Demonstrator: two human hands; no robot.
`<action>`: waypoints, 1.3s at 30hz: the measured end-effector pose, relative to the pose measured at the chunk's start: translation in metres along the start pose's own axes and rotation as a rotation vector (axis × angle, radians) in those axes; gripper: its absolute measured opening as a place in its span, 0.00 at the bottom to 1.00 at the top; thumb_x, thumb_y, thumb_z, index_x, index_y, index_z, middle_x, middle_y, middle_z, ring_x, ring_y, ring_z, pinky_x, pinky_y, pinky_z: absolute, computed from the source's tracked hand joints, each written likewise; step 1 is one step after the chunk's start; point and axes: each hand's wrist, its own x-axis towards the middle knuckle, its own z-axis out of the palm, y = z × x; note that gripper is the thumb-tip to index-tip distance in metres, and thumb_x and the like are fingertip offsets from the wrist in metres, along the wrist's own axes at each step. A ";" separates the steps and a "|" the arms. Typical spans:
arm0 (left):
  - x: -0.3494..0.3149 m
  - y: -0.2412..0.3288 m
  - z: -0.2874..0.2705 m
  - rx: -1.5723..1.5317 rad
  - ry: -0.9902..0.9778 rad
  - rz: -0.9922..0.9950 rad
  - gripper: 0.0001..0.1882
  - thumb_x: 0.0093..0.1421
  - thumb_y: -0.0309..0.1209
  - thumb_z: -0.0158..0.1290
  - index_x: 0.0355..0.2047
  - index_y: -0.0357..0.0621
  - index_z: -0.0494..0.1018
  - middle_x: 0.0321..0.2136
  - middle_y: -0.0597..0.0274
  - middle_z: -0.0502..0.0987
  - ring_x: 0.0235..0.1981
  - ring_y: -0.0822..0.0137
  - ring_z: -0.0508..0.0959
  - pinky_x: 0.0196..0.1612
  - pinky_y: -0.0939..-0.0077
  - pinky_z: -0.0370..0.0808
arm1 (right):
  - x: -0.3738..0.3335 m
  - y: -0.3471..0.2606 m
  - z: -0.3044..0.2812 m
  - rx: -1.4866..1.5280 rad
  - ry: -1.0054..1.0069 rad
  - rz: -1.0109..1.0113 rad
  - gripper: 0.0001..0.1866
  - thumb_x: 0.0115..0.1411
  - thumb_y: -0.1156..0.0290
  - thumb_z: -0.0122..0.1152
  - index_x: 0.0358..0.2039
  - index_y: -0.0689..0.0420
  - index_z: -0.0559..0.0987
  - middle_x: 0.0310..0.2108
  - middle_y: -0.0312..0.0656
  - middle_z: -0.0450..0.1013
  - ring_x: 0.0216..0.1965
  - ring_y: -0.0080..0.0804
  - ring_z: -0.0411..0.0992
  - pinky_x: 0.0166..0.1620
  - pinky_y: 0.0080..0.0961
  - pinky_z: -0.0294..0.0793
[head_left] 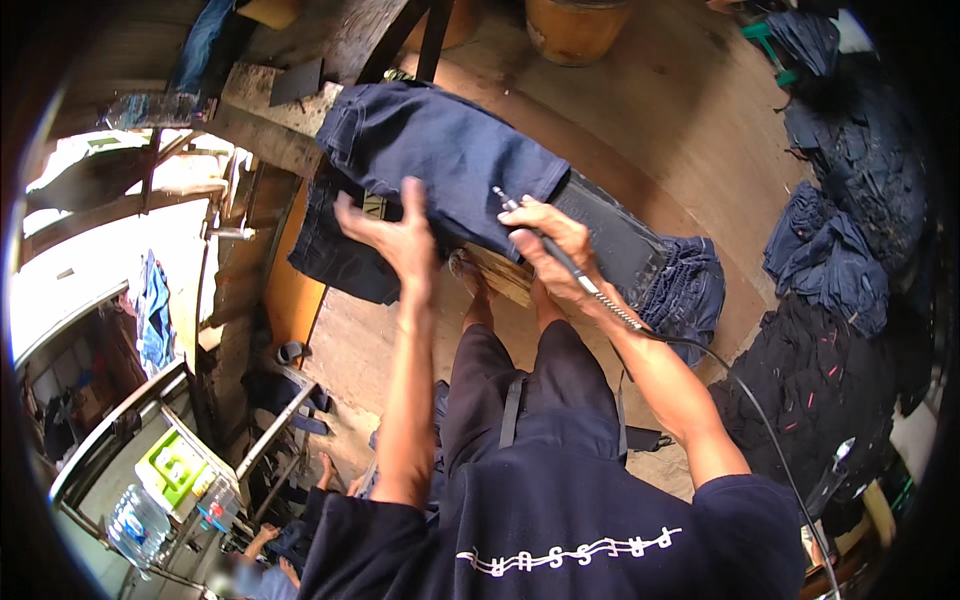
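A pair of dark blue denim trousers (pixel 440 140) lies in front of me, one leg drawn over a long dark board (pixel 612 236). More of the denim is gathered in folds at the board's right end. My right hand (pixel 560 250) is closed round a pen-shaped rotary tool (pixel 508 199), its thin metal tip pointing up and left over the cloth. Whether the tip touches the fabric, I cannot tell. At the trousers' lower left edge hovers my left hand (pixel 392 235), slightly blurred, fingers spread and holding nothing.
A black cable (pixel 745 385) runs from the tool along my right forearm. Heaps of dark garments (pixel 815 375) lie at right. A large round tub (pixel 577 28) stands at the far side. At lower left, another person (pixel 270 560) sits near a rack with a water bottle (pixel 138 522).
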 end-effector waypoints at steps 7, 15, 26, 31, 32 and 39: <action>-0.117 -0.001 0.015 -0.688 -0.509 -0.431 0.34 0.62 0.27 0.74 0.65 0.32 0.71 0.59 0.51 0.81 0.59 0.60 0.81 0.64 0.66 0.77 | -0.009 0.005 -0.020 0.398 0.127 0.262 0.22 0.76 0.65 0.62 0.66 0.60 0.74 0.45 0.46 0.87 0.52 0.32 0.83 0.61 0.33 0.79; -0.107 -0.007 -0.008 -0.453 -0.602 -0.451 0.32 0.64 0.26 0.73 0.64 0.32 0.72 0.54 0.51 0.83 0.51 0.62 0.84 0.56 0.68 0.82 | -0.015 0.020 -0.068 -0.302 0.048 -0.196 0.15 0.60 0.76 0.69 0.47 0.68 0.86 0.41 0.54 0.87 0.47 0.51 0.88 0.57 0.43 0.87; -0.120 -0.044 -0.001 -0.512 -0.469 -0.561 0.24 0.55 0.18 0.77 0.27 0.47 0.68 0.21 0.79 0.67 0.23 0.87 0.66 0.28 0.88 0.70 | -0.028 0.018 -0.044 -0.308 -0.142 -0.320 0.14 0.53 0.78 0.67 0.41 0.69 0.87 0.39 0.57 0.87 0.47 0.51 0.88 0.58 0.50 0.87; -0.125 -0.048 -0.002 -0.575 -0.459 -0.588 0.17 0.57 0.18 0.76 0.33 0.41 0.75 0.25 0.72 0.76 0.26 0.81 0.74 0.31 0.83 0.76 | -0.029 0.020 -0.041 -0.319 -0.154 -0.339 0.14 0.51 0.78 0.68 0.39 0.67 0.87 0.37 0.53 0.86 0.45 0.49 0.88 0.58 0.49 0.88; -0.125 -0.049 -0.002 -0.562 -0.474 -0.561 0.15 0.58 0.19 0.75 0.37 0.39 0.77 0.26 0.68 0.79 0.28 0.75 0.81 0.32 0.77 0.83 | -0.029 0.021 -0.040 -0.320 -0.148 -0.341 0.13 0.51 0.78 0.69 0.39 0.66 0.88 0.36 0.50 0.86 0.45 0.47 0.89 0.58 0.48 0.88; -0.125 -0.047 -0.002 -0.625 -0.476 -0.545 0.14 0.60 0.19 0.73 0.41 0.36 0.79 0.28 0.63 0.82 0.29 0.70 0.86 0.34 0.72 0.89 | -0.028 0.022 -0.040 -0.307 -0.149 -0.345 0.13 0.50 0.79 0.69 0.38 0.66 0.87 0.36 0.50 0.86 0.45 0.47 0.89 0.57 0.47 0.88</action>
